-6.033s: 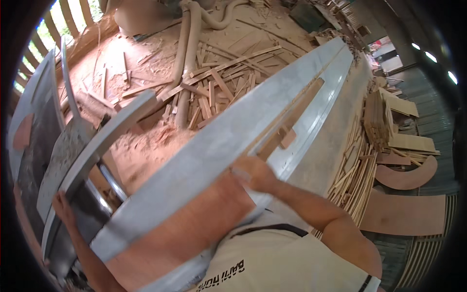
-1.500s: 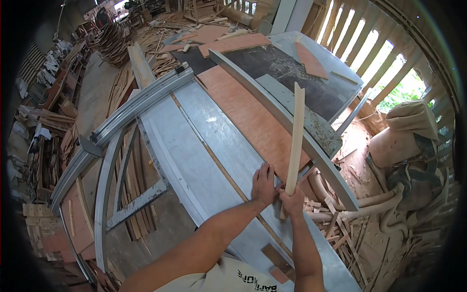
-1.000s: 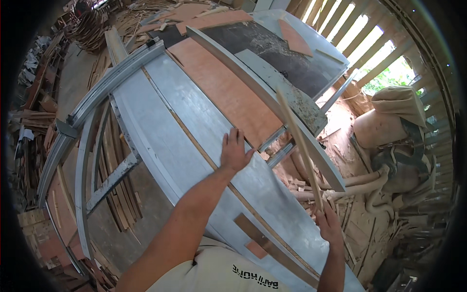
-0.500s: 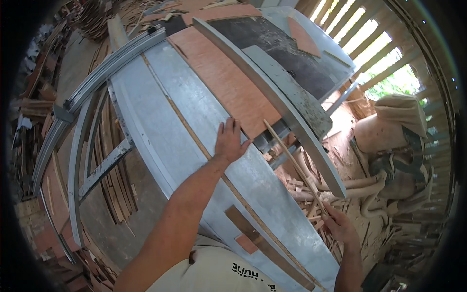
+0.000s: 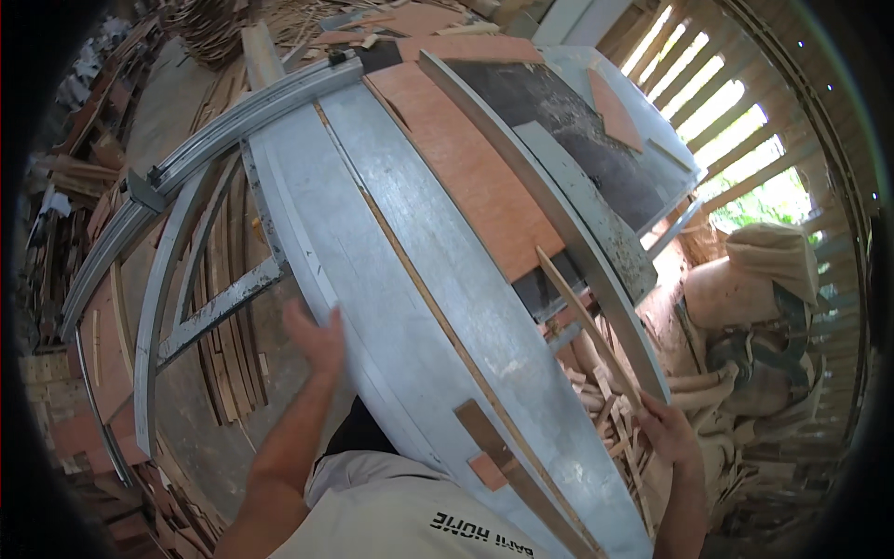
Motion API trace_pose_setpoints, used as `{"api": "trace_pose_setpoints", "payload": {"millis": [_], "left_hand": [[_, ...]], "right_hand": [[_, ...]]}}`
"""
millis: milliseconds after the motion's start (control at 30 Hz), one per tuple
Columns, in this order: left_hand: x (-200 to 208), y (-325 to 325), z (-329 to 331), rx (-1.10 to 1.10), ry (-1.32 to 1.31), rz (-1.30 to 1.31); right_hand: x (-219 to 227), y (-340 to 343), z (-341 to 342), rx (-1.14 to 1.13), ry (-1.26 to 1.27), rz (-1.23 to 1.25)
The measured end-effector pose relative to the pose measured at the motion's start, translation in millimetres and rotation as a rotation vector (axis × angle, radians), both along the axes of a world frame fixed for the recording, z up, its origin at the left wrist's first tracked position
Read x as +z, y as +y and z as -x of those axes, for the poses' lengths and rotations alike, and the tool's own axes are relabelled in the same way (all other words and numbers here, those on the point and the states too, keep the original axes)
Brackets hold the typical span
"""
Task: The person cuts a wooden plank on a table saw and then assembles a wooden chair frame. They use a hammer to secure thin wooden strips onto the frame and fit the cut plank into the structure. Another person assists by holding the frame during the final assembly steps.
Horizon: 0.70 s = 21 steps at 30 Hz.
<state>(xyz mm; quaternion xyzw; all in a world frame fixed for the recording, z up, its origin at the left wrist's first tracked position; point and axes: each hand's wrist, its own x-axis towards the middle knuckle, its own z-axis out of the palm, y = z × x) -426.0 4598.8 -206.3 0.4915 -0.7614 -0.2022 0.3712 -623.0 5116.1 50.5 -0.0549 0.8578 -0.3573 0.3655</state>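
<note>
Strip of wood (image 5: 592, 328) between 3 and 4 o'clock, held near its lower end by the curled fingers of the right hand (image 5: 667, 429) at 4 o'clock. Its far tip overlaps the corner of the plywood sheet (image 5: 466, 168) at 12 o'clock, contact uncertain. Left hand (image 5: 317, 341), 8 o'clock: empty, fingers spread wide by the table (image 5: 438, 233). Grasping appears complete; release, not yet.
</note>
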Motion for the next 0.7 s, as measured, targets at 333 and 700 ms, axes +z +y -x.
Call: {"api": "trace_pose_setpoints", "payload": {"millis": [333, 700], "left_hand": [[-22.5, 0.5, 1.2, -0.047, 0.281, -0.46], [-39.1, -0.2, 9.1, -0.079, 0.412, -0.406]], "right_hand": [[-16.2, -4.0, 10.5, 0.039, 0.015, 0.051], [-20.4, -14.0, 17.0, 0.064, 0.026, 0.014]]}}
